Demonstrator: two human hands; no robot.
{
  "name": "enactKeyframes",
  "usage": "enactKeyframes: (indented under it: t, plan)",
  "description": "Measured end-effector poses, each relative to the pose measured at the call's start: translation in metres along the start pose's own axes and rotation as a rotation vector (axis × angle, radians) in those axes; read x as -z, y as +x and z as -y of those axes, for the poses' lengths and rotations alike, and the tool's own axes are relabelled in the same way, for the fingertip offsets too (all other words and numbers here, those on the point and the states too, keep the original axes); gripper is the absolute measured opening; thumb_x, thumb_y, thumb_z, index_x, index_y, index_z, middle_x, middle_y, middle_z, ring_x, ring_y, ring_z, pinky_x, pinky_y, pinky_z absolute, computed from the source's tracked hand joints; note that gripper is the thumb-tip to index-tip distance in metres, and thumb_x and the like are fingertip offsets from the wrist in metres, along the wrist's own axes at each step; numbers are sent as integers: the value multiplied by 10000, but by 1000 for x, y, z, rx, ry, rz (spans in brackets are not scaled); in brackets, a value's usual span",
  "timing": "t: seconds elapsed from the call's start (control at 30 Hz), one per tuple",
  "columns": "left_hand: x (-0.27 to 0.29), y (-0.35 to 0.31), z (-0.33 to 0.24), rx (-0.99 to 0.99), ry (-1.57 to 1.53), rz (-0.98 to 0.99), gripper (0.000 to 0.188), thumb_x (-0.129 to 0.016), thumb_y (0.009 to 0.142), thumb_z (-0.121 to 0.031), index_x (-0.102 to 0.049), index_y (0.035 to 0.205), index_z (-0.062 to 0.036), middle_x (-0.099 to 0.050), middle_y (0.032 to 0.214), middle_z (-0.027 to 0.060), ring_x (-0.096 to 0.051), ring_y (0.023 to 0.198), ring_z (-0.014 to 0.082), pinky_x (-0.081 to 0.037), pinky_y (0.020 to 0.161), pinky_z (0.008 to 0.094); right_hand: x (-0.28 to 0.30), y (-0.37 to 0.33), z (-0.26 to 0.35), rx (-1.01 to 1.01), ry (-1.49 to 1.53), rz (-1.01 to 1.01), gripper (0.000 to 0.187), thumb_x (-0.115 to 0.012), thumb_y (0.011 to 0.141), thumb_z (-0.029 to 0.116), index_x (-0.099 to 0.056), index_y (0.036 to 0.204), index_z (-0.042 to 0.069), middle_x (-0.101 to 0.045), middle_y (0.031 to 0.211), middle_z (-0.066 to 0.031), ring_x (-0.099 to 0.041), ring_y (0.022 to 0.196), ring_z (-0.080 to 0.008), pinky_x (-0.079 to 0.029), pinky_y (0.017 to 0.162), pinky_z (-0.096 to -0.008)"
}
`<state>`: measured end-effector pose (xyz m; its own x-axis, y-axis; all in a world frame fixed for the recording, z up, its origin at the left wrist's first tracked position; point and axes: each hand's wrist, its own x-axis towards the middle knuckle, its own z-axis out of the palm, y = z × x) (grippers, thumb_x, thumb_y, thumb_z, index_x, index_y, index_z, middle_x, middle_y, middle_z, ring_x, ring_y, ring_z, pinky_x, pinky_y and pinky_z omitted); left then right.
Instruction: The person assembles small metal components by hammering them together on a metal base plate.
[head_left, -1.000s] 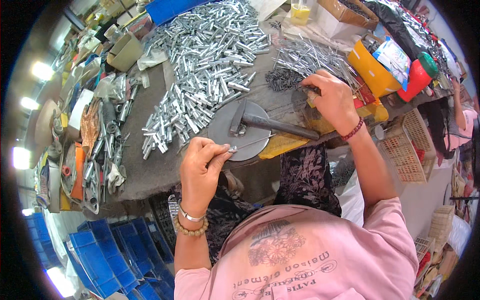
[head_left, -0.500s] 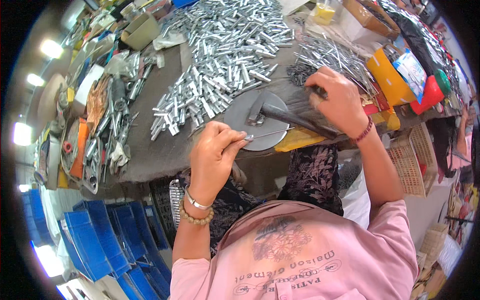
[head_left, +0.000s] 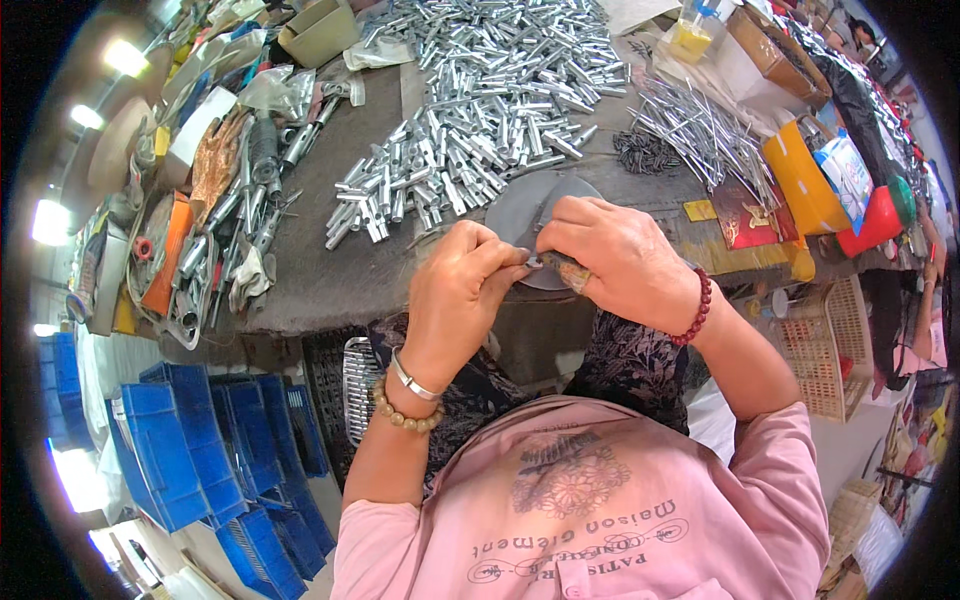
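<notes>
Over the near edge of the bench my two hands meet, fingertips almost touching. My left hand [head_left: 465,285] is closed in a pinch on a thin metal rod [head_left: 534,262]; only a small shiny end shows between the fingers. Right beside it, my right hand [head_left: 625,262] has its fingers curled together, and whatever they hold is hidden. Behind the hands lies a round grey metal plate [head_left: 512,205], partly covered by my right hand. A hammer seen on that plate earlier is mostly hidden now.
Beyond the plate spreads a large heap of short silver metal tubes [head_left: 480,130]. To its right lie thin rods [head_left: 700,130] and a small dark pile of pins [head_left: 645,153]. Tools [head_left: 255,190] crowd the left; a yellow box [head_left: 805,175] stands at the right.
My right hand has come from beside the dark pile, left and nearer, to my left fingertips. The rod, earlier in plain sight, is now mostly covered. The view has shifted slightly.
</notes>
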<state>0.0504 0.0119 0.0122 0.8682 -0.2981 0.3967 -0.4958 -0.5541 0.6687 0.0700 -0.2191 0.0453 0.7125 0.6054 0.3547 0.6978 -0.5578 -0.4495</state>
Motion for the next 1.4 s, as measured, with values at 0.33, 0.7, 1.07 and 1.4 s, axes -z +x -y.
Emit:
enactKeyframes:
  t: [0.33,0.7,1.07,1.4]
  plan:
    - [-4,0,3,-59,51,-51,153,-819,850,-3,-773,991,-43,-646,946,82,-664,849,250,-533,744,352,2,10,14,146,-306,96,269,-737,799,88,-699,1065,105,-592,998,-72,-651,981,-297,-540,855,-440]
    - [0,2,2,8,-100,11,161,-828,865,-10,-792,1022,-16,-638,931,74,-640,833,218,-513,736,325,21,-42,-8,-276,-421,-80,546,-749,793,35,-686,1332,97,-683,1049,-108,-671,1045,-340,-550,925,-455]
    - [0,2,3,-17,-103,14,161,-823,864,3,-795,1022,-15,-638,922,74,-639,825,205,-507,720,319,13,-62,25,-29,-181,-486,586,-689,820,-44,-749,1369,154,-618,980,-81,-680,810,-245,-573,713,-373]
    - [-1,-1,7,3,-90,20,175,-829,870,-10,-805,1043,-18,-624,931,55,-618,833,178,-496,733,302,12,-50,1,-209,-124,-241,543,-725,811,14,-756,1330,171,-634,994,-80,-685,819,-286,-557,700,-401]
